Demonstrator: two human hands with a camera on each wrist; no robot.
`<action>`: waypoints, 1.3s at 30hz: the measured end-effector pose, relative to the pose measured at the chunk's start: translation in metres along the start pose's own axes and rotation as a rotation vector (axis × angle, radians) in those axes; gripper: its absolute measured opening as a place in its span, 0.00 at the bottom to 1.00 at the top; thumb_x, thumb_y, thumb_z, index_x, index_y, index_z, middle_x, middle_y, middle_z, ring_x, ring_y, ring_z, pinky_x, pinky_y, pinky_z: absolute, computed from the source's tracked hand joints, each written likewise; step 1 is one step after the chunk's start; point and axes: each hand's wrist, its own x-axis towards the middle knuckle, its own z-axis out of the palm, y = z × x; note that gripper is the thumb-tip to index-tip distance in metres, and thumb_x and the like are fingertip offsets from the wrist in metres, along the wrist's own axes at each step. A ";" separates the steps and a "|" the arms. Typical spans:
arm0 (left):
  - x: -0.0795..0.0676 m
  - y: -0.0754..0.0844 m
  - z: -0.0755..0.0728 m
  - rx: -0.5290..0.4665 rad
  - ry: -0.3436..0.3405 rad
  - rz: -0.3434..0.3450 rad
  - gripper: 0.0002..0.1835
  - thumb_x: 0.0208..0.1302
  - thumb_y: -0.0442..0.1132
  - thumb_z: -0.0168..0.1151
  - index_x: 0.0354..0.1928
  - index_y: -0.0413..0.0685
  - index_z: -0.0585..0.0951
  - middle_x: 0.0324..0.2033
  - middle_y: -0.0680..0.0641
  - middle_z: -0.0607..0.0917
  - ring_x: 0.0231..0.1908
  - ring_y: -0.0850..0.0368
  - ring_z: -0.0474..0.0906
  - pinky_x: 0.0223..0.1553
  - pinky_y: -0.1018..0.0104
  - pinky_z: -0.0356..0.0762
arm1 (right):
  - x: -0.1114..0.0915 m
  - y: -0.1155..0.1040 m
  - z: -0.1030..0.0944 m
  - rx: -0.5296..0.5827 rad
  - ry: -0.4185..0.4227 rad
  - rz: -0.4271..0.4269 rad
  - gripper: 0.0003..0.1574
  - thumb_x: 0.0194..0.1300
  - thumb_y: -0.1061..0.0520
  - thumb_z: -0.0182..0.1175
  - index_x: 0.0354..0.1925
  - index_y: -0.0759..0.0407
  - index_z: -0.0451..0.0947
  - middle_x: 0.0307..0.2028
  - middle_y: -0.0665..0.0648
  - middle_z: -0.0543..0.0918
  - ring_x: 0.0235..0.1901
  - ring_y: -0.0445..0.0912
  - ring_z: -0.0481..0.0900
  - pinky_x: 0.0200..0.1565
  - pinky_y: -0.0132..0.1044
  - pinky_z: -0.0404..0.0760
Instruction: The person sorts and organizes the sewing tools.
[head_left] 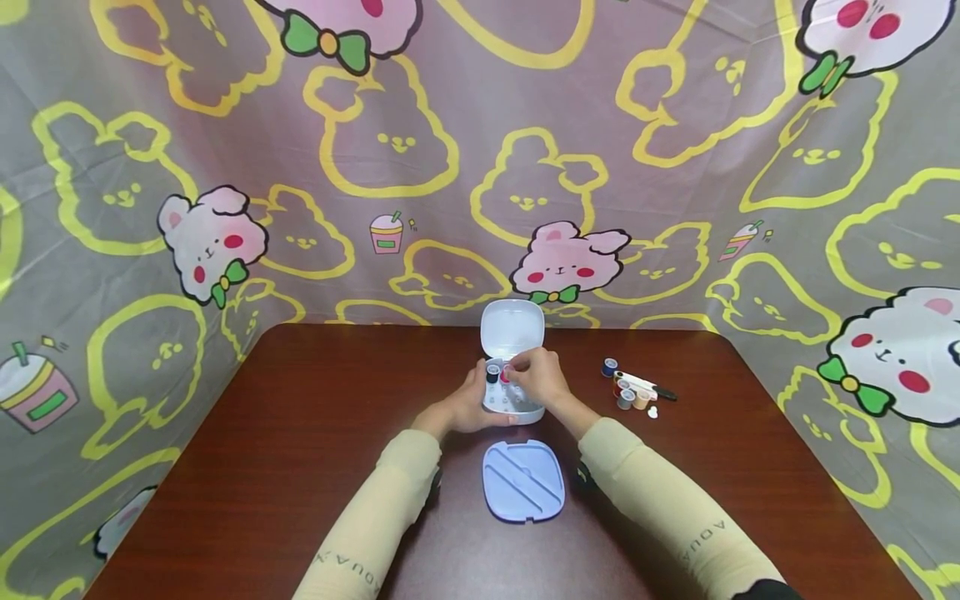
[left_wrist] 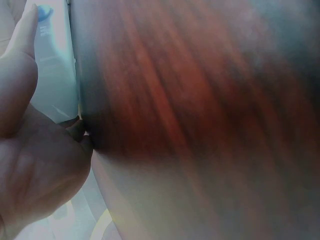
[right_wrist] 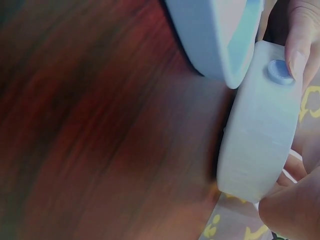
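A white box [head_left: 531, 415] with its lid [head_left: 512, 325] raised stands on the table, small pegs inside. My left hand [head_left: 465, 406] grips it at the left side and front. In the right wrist view the left thumb [right_wrist: 298, 57] lies by a blue button [right_wrist: 279, 72] on the box's front wall. My right hand [head_left: 540, 377] reaches over the box and pinches a pinkish-red thread spool [head_left: 506, 375] at the back row. Left of that spool sits a black thread spool [head_left: 492, 375]. The right fingertips partly cover the back right of the box.
A light-blue tray [head_left: 522, 481] with diagonal ridges lies in front of the box. On the right of the table [head_left: 337, 392] are a dark-blue spool [head_left: 610, 367], a grey spool [head_left: 626, 400], a beige spool [head_left: 641, 401], a black-and-white tool [head_left: 643, 385] and a small white piece [head_left: 652, 412].
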 end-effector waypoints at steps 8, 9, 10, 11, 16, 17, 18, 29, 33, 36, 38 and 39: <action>-0.001 0.000 -0.001 -0.003 0.004 0.010 0.70 0.58 0.58 0.75 0.79 0.33 0.32 0.77 0.31 0.48 0.74 0.40 0.55 0.73 0.50 0.59 | -0.001 -0.004 0.002 -0.022 0.014 -0.047 0.05 0.61 0.63 0.73 0.37 0.63 0.91 0.34 0.60 0.91 0.39 0.51 0.88 0.41 0.44 0.86; -0.001 0.000 -0.001 -0.003 0.005 0.010 0.70 0.58 0.58 0.75 0.79 0.33 0.32 0.77 0.31 0.48 0.74 0.40 0.55 0.73 0.50 0.58 | -0.002 -0.004 0.002 -0.024 0.015 -0.052 0.05 0.60 0.63 0.73 0.36 0.63 0.91 0.34 0.59 0.91 0.39 0.51 0.88 0.41 0.44 0.86; -0.001 0.001 -0.001 -0.004 0.004 0.009 0.70 0.58 0.58 0.75 0.79 0.33 0.32 0.77 0.31 0.48 0.75 0.40 0.55 0.73 0.51 0.58 | -0.002 -0.004 0.003 -0.029 0.018 -0.061 0.05 0.60 0.63 0.73 0.36 0.63 0.91 0.34 0.59 0.91 0.38 0.51 0.88 0.41 0.44 0.85; -0.001 0.001 -0.001 -0.004 0.004 0.008 0.70 0.58 0.58 0.75 0.79 0.33 0.32 0.77 0.31 0.48 0.75 0.40 0.55 0.73 0.51 0.58 | -0.002 -0.004 0.003 -0.033 0.019 -0.066 0.04 0.60 0.63 0.73 0.36 0.63 0.91 0.34 0.59 0.91 0.38 0.50 0.88 0.41 0.43 0.85; 0.000 0.000 -0.001 -0.001 0.000 0.006 0.70 0.59 0.58 0.74 0.79 0.34 0.32 0.77 0.31 0.48 0.75 0.40 0.55 0.74 0.51 0.58 | -0.001 -0.003 0.005 -0.046 0.017 -0.086 0.04 0.60 0.63 0.73 0.36 0.62 0.91 0.33 0.58 0.91 0.36 0.49 0.87 0.39 0.42 0.85; 0.001 0.000 -0.001 -0.001 -0.001 0.006 0.70 0.59 0.58 0.74 0.79 0.34 0.32 0.77 0.31 0.48 0.75 0.40 0.55 0.74 0.51 0.58 | 0.000 -0.003 0.005 -0.047 0.013 -0.083 0.04 0.61 0.63 0.73 0.36 0.61 0.92 0.33 0.58 0.91 0.36 0.49 0.86 0.39 0.42 0.85; 0.001 0.000 -0.001 -0.001 0.000 0.006 0.70 0.59 0.58 0.74 0.79 0.34 0.32 0.77 0.31 0.48 0.75 0.40 0.55 0.74 0.51 0.58 | 0.000 -0.003 0.005 -0.049 0.009 -0.082 0.04 0.61 0.63 0.73 0.36 0.61 0.92 0.33 0.58 0.91 0.36 0.49 0.86 0.39 0.42 0.85; 0.000 0.002 -0.001 0.001 0.011 0.042 0.70 0.58 0.56 0.76 0.78 0.31 0.33 0.75 0.29 0.51 0.72 0.39 0.58 0.73 0.50 0.59 | 0.002 -0.005 0.006 -0.074 -0.014 -0.105 0.03 0.61 0.64 0.72 0.36 0.60 0.91 0.31 0.55 0.90 0.35 0.47 0.85 0.40 0.42 0.84; 0.000 0.003 -0.003 0.004 0.025 0.060 0.68 0.58 0.55 0.76 0.78 0.33 0.35 0.72 0.29 0.55 0.69 0.41 0.61 0.71 0.51 0.63 | 0.002 -0.006 0.006 -0.084 -0.014 -0.117 0.02 0.62 0.63 0.72 0.35 0.60 0.91 0.29 0.53 0.90 0.32 0.46 0.83 0.38 0.41 0.82; 0.001 0.002 -0.003 0.003 0.026 0.062 0.66 0.58 0.54 0.76 0.78 0.35 0.37 0.71 0.31 0.57 0.68 0.42 0.62 0.70 0.52 0.64 | 0.002 -0.006 0.006 -0.093 -0.017 -0.106 0.02 0.63 0.63 0.72 0.35 0.60 0.91 0.30 0.53 0.90 0.32 0.45 0.82 0.38 0.41 0.82; 0.001 0.002 -0.002 0.008 0.018 0.054 0.67 0.58 0.55 0.76 0.78 0.35 0.35 0.72 0.31 0.56 0.69 0.42 0.62 0.71 0.52 0.63 | 0.002 -0.006 0.007 -0.098 -0.021 -0.092 0.02 0.63 0.62 0.72 0.35 0.60 0.91 0.30 0.54 0.90 0.33 0.45 0.82 0.38 0.41 0.82; 0.001 0.001 -0.002 0.008 0.015 0.051 0.67 0.58 0.55 0.76 0.79 0.35 0.35 0.72 0.31 0.55 0.69 0.42 0.62 0.71 0.52 0.63 | 0.001 -0.006 0.007 -0.100 -0.024 -0.083 0.02 0.63 0.62 0.72 0.35 0.60 0.91 0.31 0.54 0.90 0.33 0.45 0.82 0.38 0.41 0.82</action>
